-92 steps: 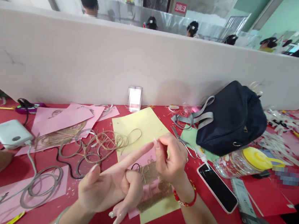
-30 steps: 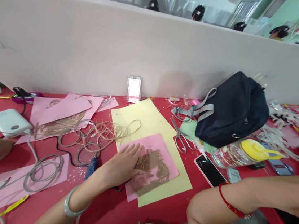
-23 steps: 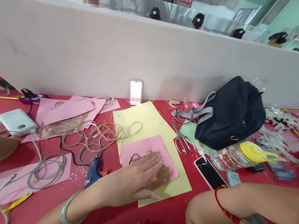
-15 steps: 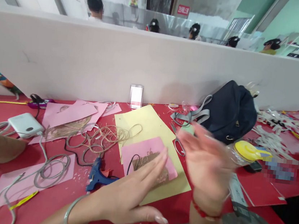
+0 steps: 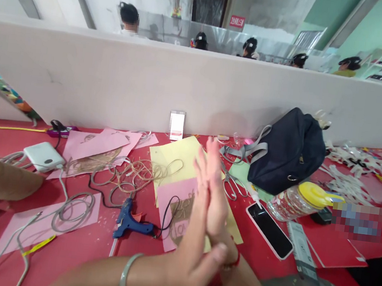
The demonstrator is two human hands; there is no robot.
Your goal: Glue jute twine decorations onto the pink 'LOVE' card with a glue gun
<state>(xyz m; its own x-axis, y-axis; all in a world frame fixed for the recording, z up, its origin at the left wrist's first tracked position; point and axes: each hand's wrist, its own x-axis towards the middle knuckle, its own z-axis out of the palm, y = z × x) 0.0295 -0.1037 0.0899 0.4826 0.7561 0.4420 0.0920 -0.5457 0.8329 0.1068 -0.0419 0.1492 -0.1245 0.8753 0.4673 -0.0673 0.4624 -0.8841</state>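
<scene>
My left hand, with a pale bangle on its wrist, and my right hand, with a red bracelet, are pressed flat palm to palm above the red table. Their fingers stretch upward and hold nothing. Beneath them lies a pink sheet with a brown twine figure stuck on it, resting on a yellow sheet. A blue glue gun lies just left of the pink sheet, its black cord looping onto it.
Loose twine loops and pink sheets lie to the left, with a white power bank and grey cables. Scissors, a phone, a yellow-lidded bottle and a navy bag sit right. A white partition backs the table.
My left hand lifted off the twine figure on the pink sheet. My right hand swung in from the right, and both palms have come together upright.
</scene>
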